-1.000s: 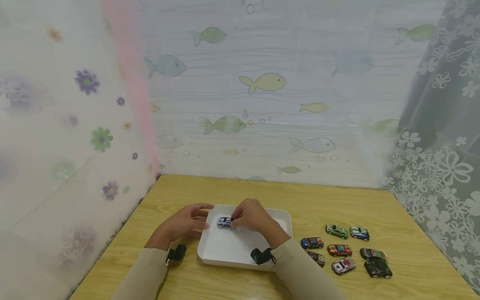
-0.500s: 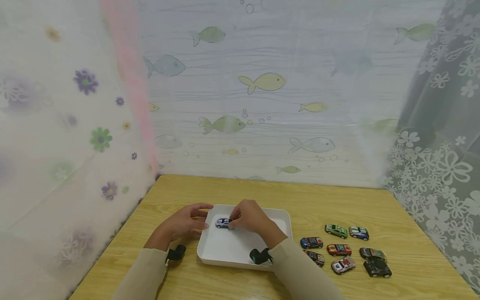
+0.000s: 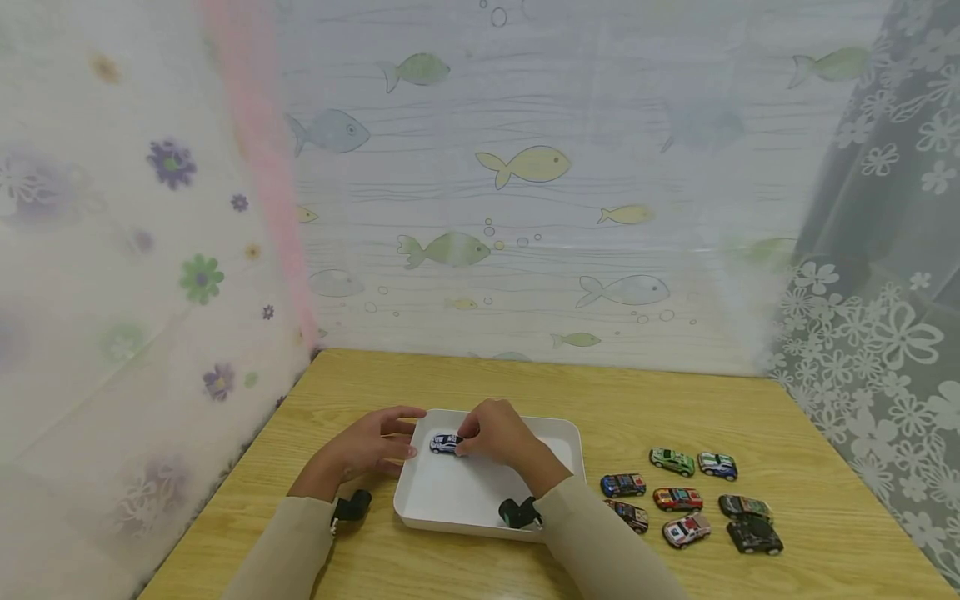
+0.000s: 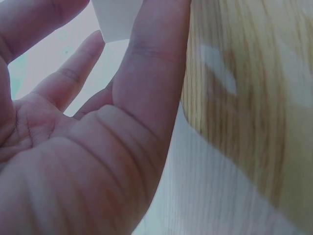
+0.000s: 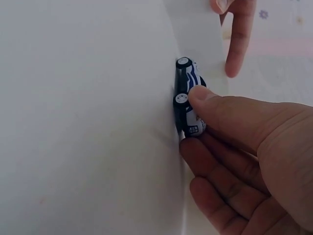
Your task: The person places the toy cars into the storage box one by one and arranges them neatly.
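In the head view, my right hand [image 3: 501, 433] is over the white tray [image 3: 480, 500], pinching the rear of a white and dark blue toy car [image 3: 444, 443] between thumb and fingers. The right wrist view shows the thumb on the toy car's [image 5: 191, 76] side and its wheels at the tray floor. My left hand [image 3: 367, 446] is at the tray's left side, fingers spread and fairly straight, fingertips at the rim. Seen from the left wrist, its fingers [image 4: 146, 54] reach to a pale corner of the tray [image 4: 115, 19].
Right of the tray, several toy cars lie on the wooden table [image 3: 540, 575], among them a green one [image 3: 672, 460], a red one [image 3: 678, 499] and a black one [image 3: 754, 535]. My right sleeve [image 3: 607, 542] partly covers one of them. Patterned curtains stand behind and beside the table.
My right hand has moved the toy car slightly left in the tray, still pinching it. The left hand stays at the tray's left side.
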The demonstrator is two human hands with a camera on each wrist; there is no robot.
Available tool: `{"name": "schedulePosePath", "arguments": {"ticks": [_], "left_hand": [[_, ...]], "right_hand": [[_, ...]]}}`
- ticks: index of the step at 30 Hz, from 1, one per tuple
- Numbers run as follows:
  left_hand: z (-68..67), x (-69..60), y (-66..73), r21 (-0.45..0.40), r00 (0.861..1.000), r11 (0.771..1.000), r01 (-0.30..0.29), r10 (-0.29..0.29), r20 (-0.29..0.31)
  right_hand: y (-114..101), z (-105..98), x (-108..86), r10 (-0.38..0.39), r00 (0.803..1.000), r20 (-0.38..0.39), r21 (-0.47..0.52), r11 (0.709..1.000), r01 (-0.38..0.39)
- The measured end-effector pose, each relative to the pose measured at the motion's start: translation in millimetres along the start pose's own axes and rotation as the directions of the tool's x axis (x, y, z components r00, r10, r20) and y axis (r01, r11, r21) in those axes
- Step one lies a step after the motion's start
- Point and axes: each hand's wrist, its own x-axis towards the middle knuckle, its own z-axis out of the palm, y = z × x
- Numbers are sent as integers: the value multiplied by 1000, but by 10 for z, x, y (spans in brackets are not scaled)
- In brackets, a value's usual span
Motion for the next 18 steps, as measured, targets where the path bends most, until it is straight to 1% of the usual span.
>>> {"name": "schedulePosePath", "arguments": {"ticks": [3,11,18], "left_hand": [[-3,1,0,-1,1000,1000,0,0,2],[-6,4,-8,34,1000,999,13,-13,-13],[4,-1,7,33,1000,999,16,-15,-17]], "right_hand": [[-2,3,-3,3,1000,-5,-4,1000,-3],[-10,-3,-15,13,1000,-7,5,1000,-13],[12,-33,-20,-13,1000,-10,-7,1000,13]]}}
